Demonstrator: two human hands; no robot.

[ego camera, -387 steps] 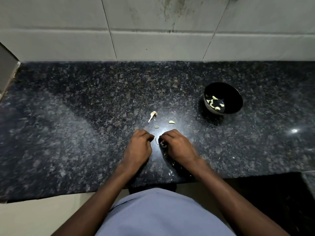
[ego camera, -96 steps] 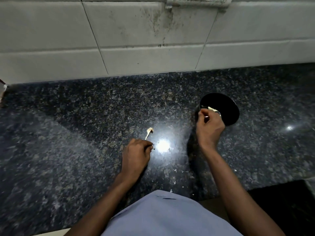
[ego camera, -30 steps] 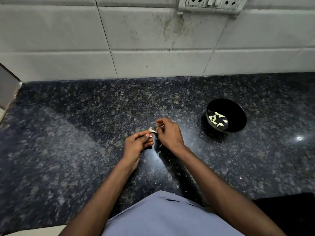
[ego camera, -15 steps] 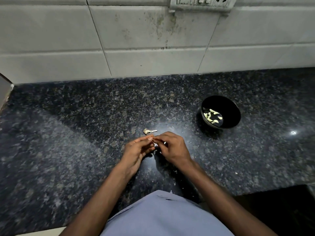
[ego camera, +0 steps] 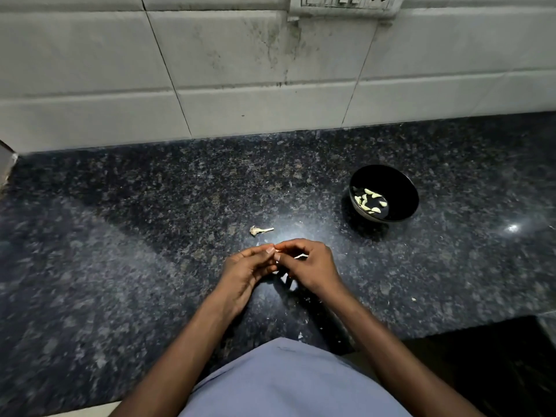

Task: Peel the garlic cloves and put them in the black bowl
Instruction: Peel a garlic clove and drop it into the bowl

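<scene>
My left hand (ego camera: pixel 246 267) and my right hand (ego camera: pixel 307 263) meet fingertip to fingertip just above the dark granite counter (ego camera: pixel 150 236). Between them they pinch a small garlic clove (ego camera: pixel 276 252), mostly hidden by the fingers; a pale strip of skin (ego camera: pixel 301 256) sticks out by my right thumb. A bare garlic stem (ego camera: pixel 260 230) lies on the counter just beyond my hands. The black bowl (ego camera: pixel 400 203) stands to the right and farther back, holding several peeled cloves (ego camera: pixel 369 201).
Small flakes of garlic skin (ego camera: pixel 300 335) lie scattered on the counter below my hands, near its front edge. A white tiled wall (ego camera: pixel 240 85) runs along the back, with a socket plate (ego camera: pixel 346 4) at the top.
My right hand dropped a peeled clove in the bowl, came back to the left hand, and both now work on another clove. In the last half second the hands hardly moved.
</scene>
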